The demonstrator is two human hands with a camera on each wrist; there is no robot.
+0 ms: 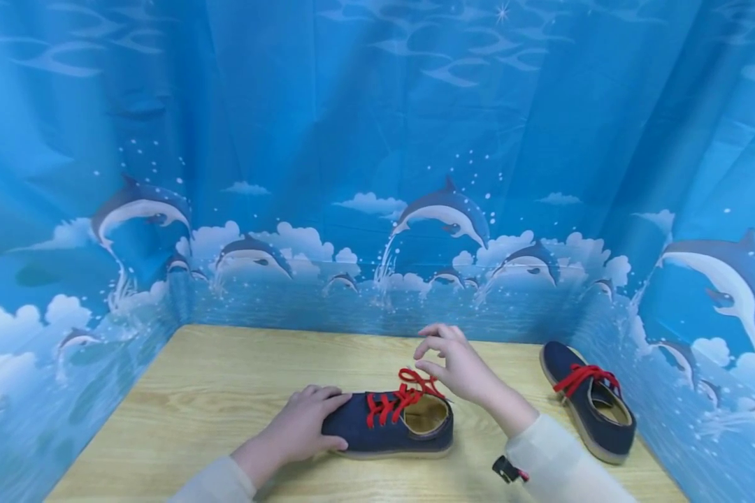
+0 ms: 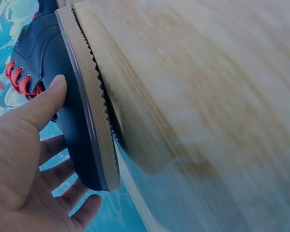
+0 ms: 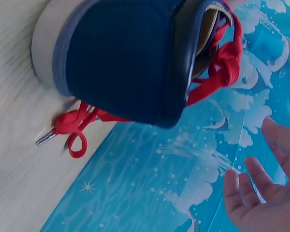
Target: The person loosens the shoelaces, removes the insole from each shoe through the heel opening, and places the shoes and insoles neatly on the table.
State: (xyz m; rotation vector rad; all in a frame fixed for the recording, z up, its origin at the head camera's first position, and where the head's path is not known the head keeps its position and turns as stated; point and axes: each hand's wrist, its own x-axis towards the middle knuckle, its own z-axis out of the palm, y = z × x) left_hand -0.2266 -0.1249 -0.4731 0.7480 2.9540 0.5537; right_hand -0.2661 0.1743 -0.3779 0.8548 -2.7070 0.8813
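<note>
A navy shoe (image 1: 351, 423) with red laces (image 1: 385, 407) sits sole-down on the wooden table, its toe pointing left. My left hand (image 1: 306, 424) grips it by the toe, the thumb on the near side and the fingers on the far side. In the left wrist view the thumb presses on the shoe's upper (image 2: 79, 145) just above the sole. Beyond the shoe's opening, my right hand (image 1: 458, 363) hovers above the lace loops with loosely bent fingers, holding nothing. The right wrist view shows the heel (image 3: 125, 58) and a lace end (image 3: 77, 125) with a metal tip on the table.
A second navy shoe (image 1: 610, 423) with tied red laces stands at the table's right edge. Blue dolphin-print curtain (image 1: 365, 140) encloses the back and sides of the table (image 1: 226, 370). A black buckle (image 1: 508, 469) hangs by the right sleeve.
</note>
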